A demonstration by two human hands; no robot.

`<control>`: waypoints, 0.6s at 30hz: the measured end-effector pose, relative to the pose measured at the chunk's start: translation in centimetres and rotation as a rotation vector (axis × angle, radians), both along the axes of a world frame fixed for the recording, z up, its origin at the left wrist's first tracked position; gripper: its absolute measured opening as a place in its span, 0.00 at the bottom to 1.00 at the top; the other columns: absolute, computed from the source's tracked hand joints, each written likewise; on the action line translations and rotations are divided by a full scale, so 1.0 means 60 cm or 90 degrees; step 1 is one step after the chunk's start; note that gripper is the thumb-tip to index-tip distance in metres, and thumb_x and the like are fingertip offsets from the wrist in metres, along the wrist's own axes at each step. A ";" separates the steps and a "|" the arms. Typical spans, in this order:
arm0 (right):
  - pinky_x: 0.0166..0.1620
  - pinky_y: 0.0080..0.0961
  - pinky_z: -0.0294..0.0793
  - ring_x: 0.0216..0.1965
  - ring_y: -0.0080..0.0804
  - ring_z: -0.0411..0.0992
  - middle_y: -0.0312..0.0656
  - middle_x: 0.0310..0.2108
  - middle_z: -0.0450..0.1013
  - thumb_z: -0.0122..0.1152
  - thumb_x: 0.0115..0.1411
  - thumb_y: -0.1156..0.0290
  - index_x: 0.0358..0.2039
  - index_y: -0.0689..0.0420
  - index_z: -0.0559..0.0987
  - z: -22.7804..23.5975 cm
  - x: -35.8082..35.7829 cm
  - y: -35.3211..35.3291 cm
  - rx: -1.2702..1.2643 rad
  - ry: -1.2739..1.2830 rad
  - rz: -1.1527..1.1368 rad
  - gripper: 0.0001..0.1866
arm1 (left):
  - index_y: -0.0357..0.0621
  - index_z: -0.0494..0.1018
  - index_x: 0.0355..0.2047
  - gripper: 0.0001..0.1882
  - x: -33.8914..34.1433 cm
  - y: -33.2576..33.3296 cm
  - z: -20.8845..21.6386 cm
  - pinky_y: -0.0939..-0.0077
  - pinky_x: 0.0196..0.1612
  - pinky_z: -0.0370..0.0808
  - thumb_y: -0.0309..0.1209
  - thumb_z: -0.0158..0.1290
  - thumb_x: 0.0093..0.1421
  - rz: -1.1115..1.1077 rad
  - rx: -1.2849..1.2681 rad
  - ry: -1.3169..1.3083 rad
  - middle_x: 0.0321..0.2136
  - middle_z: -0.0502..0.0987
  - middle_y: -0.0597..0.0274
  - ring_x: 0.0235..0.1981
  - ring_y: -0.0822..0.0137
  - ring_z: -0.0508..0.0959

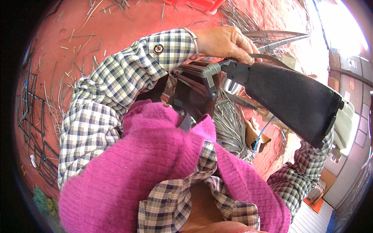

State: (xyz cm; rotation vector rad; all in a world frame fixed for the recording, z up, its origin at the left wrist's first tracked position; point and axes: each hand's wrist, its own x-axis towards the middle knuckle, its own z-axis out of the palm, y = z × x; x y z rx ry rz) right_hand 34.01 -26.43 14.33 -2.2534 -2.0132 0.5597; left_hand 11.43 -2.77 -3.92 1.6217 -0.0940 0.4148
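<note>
- At the upper centre of the picture we see the left hand [227, 42], its grip narrow, thumb and fingertips pinched together on what looks like a flat, dark strip [274, 59].
- The strip runs from those fingers toward the right, just above the top edge of a long black panel [289, 99]; we cannot tell whether the two touch along the way.
- The right hand is hidden, so we cannot tell its grip; only the checked right sleeve [312, 155] shows, at the lower right, partly behind the black panel.
- At the centre, below the left wrist, sits a banded frame [210, 73], its visible corner covered in grey-green strands lying side by side. We take that portion as done.
- A grey ribbed bar [285, 43] at the upper right also looks covered along its length.
- We judge the work to be partway: the strip in the fingers has a loose run, so this piece seems unfinished.
- Plenty of material remains: a loose silver bundle [231, 130] lies right of centre.
- At the far left, thin dark frames [40, 112] look bare to us, though the curved rim blurs them.
- Short scraps [83, 35] litter the red floor [128, 21], upper left.
</note>
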 end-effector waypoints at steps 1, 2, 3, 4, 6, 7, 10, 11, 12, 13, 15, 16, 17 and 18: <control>0.43 0.29 0.68 0.37 0.30 0.70 0.40 0.35 0.72 0.63 0.47 0.72 0.39 0.60 0.74 -0.002 0.001 0.004 -0.001 -0.004 0.009 0.17 | 0.36 0.76 0.41 0.13 0.002 0.001 -0.003 0.78 0.46 0.68 0.30 0.53 0.59 -0.004 -0.001 -0.025 0.42 0.75 0.56 0.42 0.70 0.73; 0.44 0.29 0.68 0.37 0.31 0.70 0.40 0.36 0.72 0.64 0.48 0.72 0.40 0.60 0.74 -0.002 0.001 0.005 -0.005 -0.006 0.015 0.17 | 0.36 0.76 0.41 0.13 0.003 0.002 -0.005 0.77 0.47 0.68 0.30 0.52 0.59 -0.010 -0.024 -0.013 0.43 0.75 0.55 0.42 0.70 0.73; 0.44 0.29 0.68 0.38 0.31 0.70 0.40 0.36 0.72 0.64 0.48 0.72 0.40 0.60 0.74 -0.006 0.002 0.008 -0.006 -0.013 0.030 0.18 | 0.35 0.76 0.41 0.13 0.005 0.002 -0.006 0.77 0.47 0.68 0.30 0.52 0.59 -0.018 -0.039 -0.026 0.43 0.75 0.55 0.42 0.69 0.73; 0.44 0.29 0.68 0.38 0.31 0.70 0.40 0.37 0.72 0.64 0.48 0.72 0.41 0.60 0.74 -0.007 0.002 0.009 -0.007 -0.013 0.038 0.18 | 0.35 0.76 0.41 0.13 0.007 0.002 -0.006 0.77 0.48 0.68 0.30 0.52 0.59 -0.013 -0.046 -0.004 0.44 0.75 0.54 0.43 0.69 0.73; 0.45 0.29 0.68 0.39 0.31 0.70 0.40 0.38 0.73 0.64 0.48 0.72 0.42 0.60 0.74 -0.012 0.004 0.014 -0.007 -0.022 0.057 0.19 | 0.33 0.77 0.36 0.13 0.007 0.002 -0.004 0.80 0.46 0.69 0.31 0.56 0.54 -0.011 -0.080 -0.034 0.43 0.75 0.54 0.42 0.72 0.74; 0.46 0.29 0.68 0.39 0.31 0.70 0.41 0.38 0.73 0.65 0.48 0.72 0.42 0.60 0.74 -0.014 0.004 0.017 -0.006 -0.026 0.067 0.19 | 0.34 0.77 0.37 0.13 0.007 0.002 -0.002 0.81 0.47 0.69 0.30 0.56 0.55 -0.013 -0.094 -0.024 0.43 0.76 0.55 0.41 0.73 0.74; 0.47 0.29 0.68 0.41 0.31 0.70 0.41 0.40 0.73 0.65 0.48 0.72 0.44 0.60 0.74 -0.022 0.004 0.031 0.008 -0.035 0.098 0.21 | 0.36 0.76 0.41 0.14 -0.001 0.003 0.005 0.79 0.48 0.68 0.31 0.54 0.57 0.004 -0.049 0.008 0.42 0.76 0.58 0.42 0.72 0.74; 0.47 0.29 0.68 0.41 0.31 0.70 0.41 0.40 0.73 0.66 0.48 0.72 0.44 0.60 0.74 -0.023 0.003 0.032 0.012 -0.033 0.108 0.21 | 0.36 0.76 0.41 0.14 -0.004 0.005 0.007 0.76 0.49 0.68 0.32 0.53 0.58 -0.002 -0.057 0.038 0.44 0.75 0.57 0.44 0.70 0.72; 0.48 0.29 0.68 0.41 0.32 0.70 0.41 0.40 0.73 0.66 0.48 0.72 0.44 0.60 0.73 -0.025 0.003 0.033 0.015 -0.031 0.116 0.22 | 0.36 0.76 0.42 0.15 -0.006 0.006 0.010 0.73 0.51 0.67 0.33 0.53 0.59 -0.013 -0.050 0.034 0.45 0.74 0.56 0.47 0.67 0.71; 0.48 0.29 0.68 0.42 0.32 0.70 0.41 0.41 0.73 0.66 0.48 0.72 0.45 0.60 0.73 -0.028 0.003 0.030 0.023 -0.028 0.124 0.22 | 0.37 0.77 0.40 0.13 -0.006 0.009 0.013 0.72 0.50 0.68 0.33 0.52 0.59 -0.024 -0.012 0.015 0.44 0.75 0.58 0.45 0.66 0.72; 0.49 0.30 0.68 0.43 0.32 0.71 0.41 0.42 0.73 0.66 0.48 0.73 0.46 0.60 0.73 -0.035 0.009 0.017 0.064 0.001 0.155 0.23 | 0.37 0.77 0.39 0.13 -0.008 0.013 0.021 0.72 0.49 0.68 0.33 0.52 0.59 0.011 0.050 0.030 0.43 0.76 0.58 0.43 0.66 0.73; 0.49 0.30 0.69 0.43 0.32 0.71 0.41 0.42 0.73 0.67 0.48 0.73 0.46 0.60 0.73 -0.039 0.019 0.010 0.096 0.080 0.130 0.23 | 0.37 0.77 0.39 0.13 -0.006 0.015 0.028 0.73 0.48 0.68 0.34 0.52 0.59 0.017 0.092 0.009 0.43 0.76 0.58 0.42 0.66 0.73; 0.49 0.29 0.68 0.43 0.29 0.70 0.40 0.41 0.74 0.65 0.48 0.76 0.47 0.61 0.73 -0.053 0.022 -0.007 0.032 0.350 -0.172 0.23 | 0.36 0.77 0.37 0.14 -0.007 0.019 0.037 0.73 0.47 0.68 0.34 0.51 0.59 0.052 0.193 0.076 0.42 0.76 0.56 0.41 0.66 0.74; 0.47 0.27 0.69 0.43 0.27 0.70 0.40 0.42 0.74 0.64 0.47 0.78 0.47 0.61 0.72 -0.059 0.036 -0.020 0.020 0.272 -0.299 0.23 | 0.35 0.76 0.33 0.13 -0.010 0.020 0.046 0.73 0.47 0.68 0.34 0.51 0.58 0.041 0.195 0.103 0.42 0.76 0.55 0.42 0.65 0.74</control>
